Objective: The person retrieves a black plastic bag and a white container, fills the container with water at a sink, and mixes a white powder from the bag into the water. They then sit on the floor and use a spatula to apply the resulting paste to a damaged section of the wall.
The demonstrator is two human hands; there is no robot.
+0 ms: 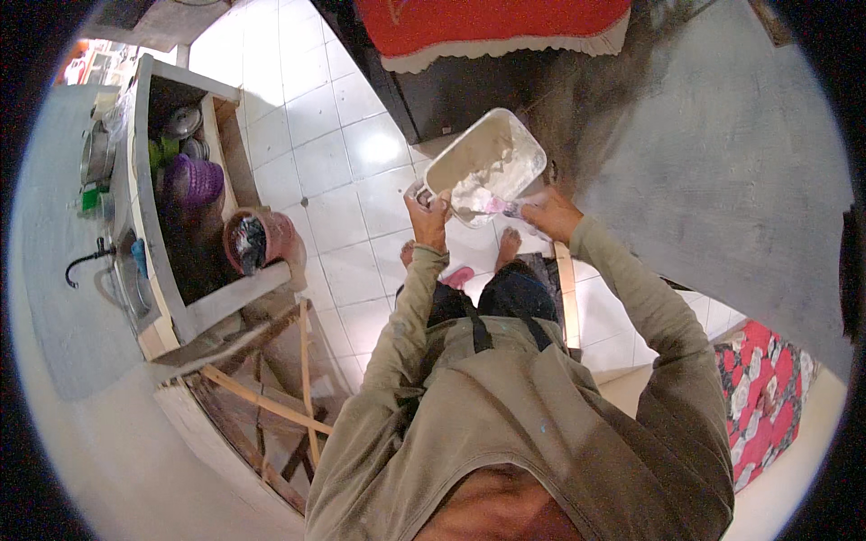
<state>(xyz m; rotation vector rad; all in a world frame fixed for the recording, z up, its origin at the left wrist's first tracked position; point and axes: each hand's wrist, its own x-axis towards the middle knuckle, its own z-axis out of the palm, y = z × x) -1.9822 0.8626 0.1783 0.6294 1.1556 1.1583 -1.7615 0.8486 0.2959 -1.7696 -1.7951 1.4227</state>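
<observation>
Pale tiled floor [329,135] spreads out beneath the white tub [471,151], which I take as my reference for everything else. I have the left hand [428,216] at the tub's near-left end, its fingers curled onto the rim and holding that end. My right hand [554,215] is just off the tub's near-right corner, its fingers wrapped round the dark handle of a small flat tool [511,209]. That tool reaches leftward over the near side of the tub, its pinkish end at the white paste [516,171]; whether it is dug in or only resting there, I cannot tell. What counts most, as I judge it, is this angle: the tub's long axis slants from near left to far right, while the tool crosses it, and the larger spread of paste lies forward and left of my right fingers. For reaching that paste the right hand is the nearer one. Beyond the tub stands a black cabinet [433,90] draped with a red cloth [496,25]; well to its left are a pink bucket [282,236] and a purple basket [194,185].
</observation>
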